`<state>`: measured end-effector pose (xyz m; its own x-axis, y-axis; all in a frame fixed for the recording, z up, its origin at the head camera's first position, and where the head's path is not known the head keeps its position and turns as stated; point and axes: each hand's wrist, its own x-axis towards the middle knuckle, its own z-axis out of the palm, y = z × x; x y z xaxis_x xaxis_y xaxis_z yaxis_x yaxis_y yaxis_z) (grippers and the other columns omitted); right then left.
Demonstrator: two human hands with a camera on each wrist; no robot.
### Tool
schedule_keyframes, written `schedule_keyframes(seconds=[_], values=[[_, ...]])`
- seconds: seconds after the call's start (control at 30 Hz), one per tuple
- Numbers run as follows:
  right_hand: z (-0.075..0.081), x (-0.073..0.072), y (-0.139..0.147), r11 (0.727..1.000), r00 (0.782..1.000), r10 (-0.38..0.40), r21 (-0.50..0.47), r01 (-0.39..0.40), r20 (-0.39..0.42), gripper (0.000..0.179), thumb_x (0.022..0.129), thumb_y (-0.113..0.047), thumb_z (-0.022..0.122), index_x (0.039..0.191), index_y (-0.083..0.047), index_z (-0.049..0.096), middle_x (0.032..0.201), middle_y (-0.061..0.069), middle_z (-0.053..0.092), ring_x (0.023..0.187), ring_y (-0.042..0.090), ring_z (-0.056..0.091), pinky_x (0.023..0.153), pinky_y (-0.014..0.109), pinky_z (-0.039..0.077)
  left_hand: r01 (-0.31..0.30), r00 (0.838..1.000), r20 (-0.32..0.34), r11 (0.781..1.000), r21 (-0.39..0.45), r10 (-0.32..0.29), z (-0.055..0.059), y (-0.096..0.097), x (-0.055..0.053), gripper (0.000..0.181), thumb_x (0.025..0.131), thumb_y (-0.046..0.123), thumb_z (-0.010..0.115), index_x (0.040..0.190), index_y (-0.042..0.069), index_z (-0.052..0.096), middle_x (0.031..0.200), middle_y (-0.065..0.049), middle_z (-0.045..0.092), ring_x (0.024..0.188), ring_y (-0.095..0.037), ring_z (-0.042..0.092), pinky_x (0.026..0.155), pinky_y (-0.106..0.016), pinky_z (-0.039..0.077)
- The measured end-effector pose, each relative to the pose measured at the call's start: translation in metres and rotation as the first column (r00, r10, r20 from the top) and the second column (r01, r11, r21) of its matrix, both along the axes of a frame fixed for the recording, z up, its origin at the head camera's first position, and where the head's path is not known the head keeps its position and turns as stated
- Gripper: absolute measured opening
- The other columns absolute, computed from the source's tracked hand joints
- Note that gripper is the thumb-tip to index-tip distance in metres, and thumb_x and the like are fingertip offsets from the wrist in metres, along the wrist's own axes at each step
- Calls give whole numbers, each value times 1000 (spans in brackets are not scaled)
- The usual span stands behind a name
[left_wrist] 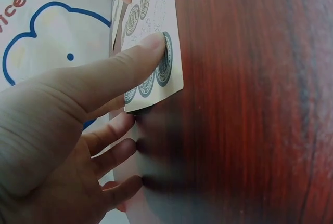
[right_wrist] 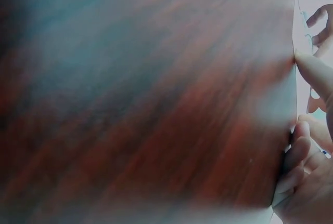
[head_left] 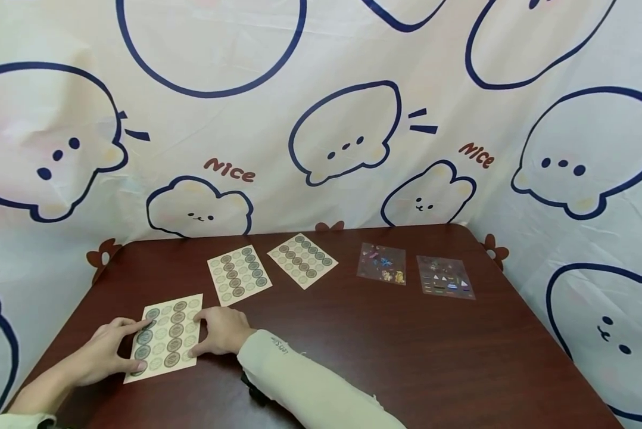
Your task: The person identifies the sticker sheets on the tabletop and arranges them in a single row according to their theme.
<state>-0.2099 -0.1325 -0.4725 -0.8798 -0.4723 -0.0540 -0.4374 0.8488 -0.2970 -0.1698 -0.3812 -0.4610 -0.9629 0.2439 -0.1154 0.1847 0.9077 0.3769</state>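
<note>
A cream sheet of round, coin-like stickers (head_left: 160, 339), printed in dark and pale columns, lies on the left part of the brown table. My left hand (head_left: 98, 354) rests on its left side, index finger near the top corner and thumb near the bottom one. In the left wrist view the thumb (left_wrist: 122, 70) presses on a dark circle, while the other fingers (left_wrist: 117, 151) are down at the tabletop. Across the sheet, my right hand (head_left: 224, 330) touches the right edge with thumb and index finger spread apart. Its other fingers (right_wrist: 297, 154) are partly curled in the right wrist view.
Behind the hands lie two similar cream sticker sheets (head_left: 239, 274) (head_left: 302, 260). Farther right are two clear sheets, one with colourful figures (head_left: 382, 263), the other with small shapes (head_left: 446, 277). A printed curtain (head_left: 267, 131) borders the table's (head_left: 407, 357) back and sides.
</note>
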Motion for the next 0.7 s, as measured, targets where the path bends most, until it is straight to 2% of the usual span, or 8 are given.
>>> schedule_keyframes(seconds=[0.27, 0.37, 0.47, 0.6, 0.7], values=[[-1, -3, -1, 1000, 1000, 0, -3, 0, 19, 65, 71, -63, 84, 130, -47, 62, 127, -30, 62, 104, -1, 63, 73, 23, 46, -1, 1000, -4, 1000, -15, 1, 3, 2, 2, 90, 74, 32, 89, 142, -11, 48, 118, -24, 58, 106, -41, 49, 84, -55, 45], [-1, -3, -1, 1000, 1000, 1, -2, -1, 22, 64, 71, -63, 84, 130, -47, 62, 128, -30, 62, 105, -1, 63, 73, 23, 46, 5, 1000, -8, 999, -33, -5, 5, 4, 3, 88, 75, 31, 88, 142, -10, 49, 107, -14, 59, 101, -33, 50, 82, -48, 44], [-2, -3, 0, 1000, 1000, 3, -9, -3, 20, 65, 72, -63, 84, 130, -46, 62, 128, -29, 62, 107, -1, 63, 74, 23, 47, 13, 1000, 4, 999, -33, -13, 6, 4, 3, 86, 76, 32, 87, 142, -8, 49, 96, -2, 54, 92, -18, 47, 79, -34, 40], [-2, -3, 1, 1000, 1000, 11, -16, -11, 10, 65, 72, -63, 83, 131, -45, 63, 128, -28, 63, 109, -1, 63, 75, 23, 47, 19, 999, 28, 1000, 13, -20, 6, 4, 4, 86, 77, 31, 87, 142, -9, 49, 87, 1, 50, 80, -2, 41, 70, -23, 32], [-2, -3, 2, 1000, 1000, 23, -14, -23, 11, 65, 73, -63, 82, 132, -44, 62, 129, -28, 63, 110, -1, 63, 76, 23, 47, 13, 999, 39, 999, 44, -15, 5, 4, 4, 86, 77, 30, 87, 142, -10, 48, 86, 0, 48, 76, -1, 39, 67, -23, 30]])
